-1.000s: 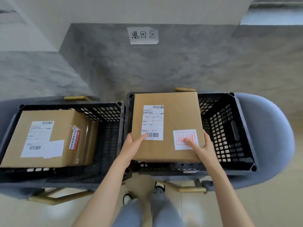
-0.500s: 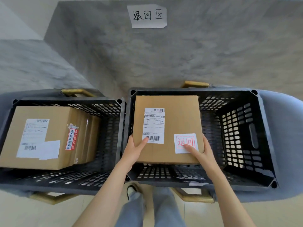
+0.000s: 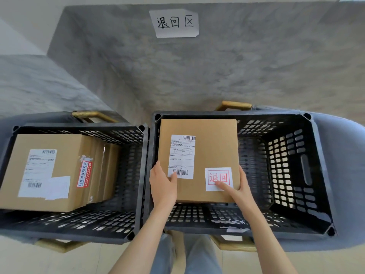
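Observation:
A brown cardboard box [image 3: 213, 151] with a white shipping label and a red-stamped white sticker sits inside the left half of the right black crate [image 3: 318, 175]. My left hand [image 3: 162, 184] grips its near left corner, thumb on the shipping label. My right hand [image 3: 237, 186] grips the near right corner, thumb lying on the red-stamped sticker. The fingers of both hands wrap down the box's sides, mostly out of sight.
The left black crate [image 3: 126, 232] holds another labelled cardboard box [image 3: 49, 171] and flat cartons beside it. Both crates rest on grey padded seats [image 3: 347, 175] with brass legs. A handwritten paper sign [image 3: 174, 22] is stuck on the grey marble wall behind.
The box has gone down from above the right crate's rim into the crate, still held by both hands. The view has tilted downward.

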`<state>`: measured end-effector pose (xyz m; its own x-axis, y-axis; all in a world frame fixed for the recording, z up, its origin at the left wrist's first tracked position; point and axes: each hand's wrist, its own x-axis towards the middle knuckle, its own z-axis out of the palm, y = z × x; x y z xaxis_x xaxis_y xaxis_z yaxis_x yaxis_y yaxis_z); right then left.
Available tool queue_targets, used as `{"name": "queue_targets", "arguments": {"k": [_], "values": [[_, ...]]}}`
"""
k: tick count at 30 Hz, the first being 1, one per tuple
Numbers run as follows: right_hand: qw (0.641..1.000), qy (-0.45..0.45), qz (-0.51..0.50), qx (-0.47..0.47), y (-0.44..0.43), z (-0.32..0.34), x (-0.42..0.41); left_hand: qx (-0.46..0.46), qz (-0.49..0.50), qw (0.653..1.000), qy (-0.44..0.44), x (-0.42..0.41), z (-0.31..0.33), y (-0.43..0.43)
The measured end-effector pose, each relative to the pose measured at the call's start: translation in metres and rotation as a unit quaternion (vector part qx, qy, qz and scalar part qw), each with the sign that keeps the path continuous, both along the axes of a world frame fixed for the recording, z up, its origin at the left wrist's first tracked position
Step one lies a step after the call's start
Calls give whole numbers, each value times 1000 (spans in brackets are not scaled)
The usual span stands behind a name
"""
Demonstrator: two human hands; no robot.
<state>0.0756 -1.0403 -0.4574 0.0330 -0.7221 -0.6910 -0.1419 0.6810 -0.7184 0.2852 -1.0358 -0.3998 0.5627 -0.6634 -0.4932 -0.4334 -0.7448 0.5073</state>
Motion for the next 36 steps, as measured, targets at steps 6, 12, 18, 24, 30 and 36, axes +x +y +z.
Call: {"name": "queue_targets", "arguments": {"k": [6,12,18,24,30,36], "values": [[1000,-10,-5,-3,0,2,0,15,-35,999,-16,6,4,2],[999,11,27,14,-4,6,1,29,-54,997,-36,9,11,4],[991,121,51,-17,-8,40,1,-13,-73,997,-15,19,35,-3],[981,159,37,-102,9,98,2,-96,-207,974,-2,20,81,-13],[957,225,-20,-183,54,160,12,-155,-390,907,-37,22,132,-2],[883,366,-159,-249,151,218,38,-229,-516,824,-52,35,165,43]]}}
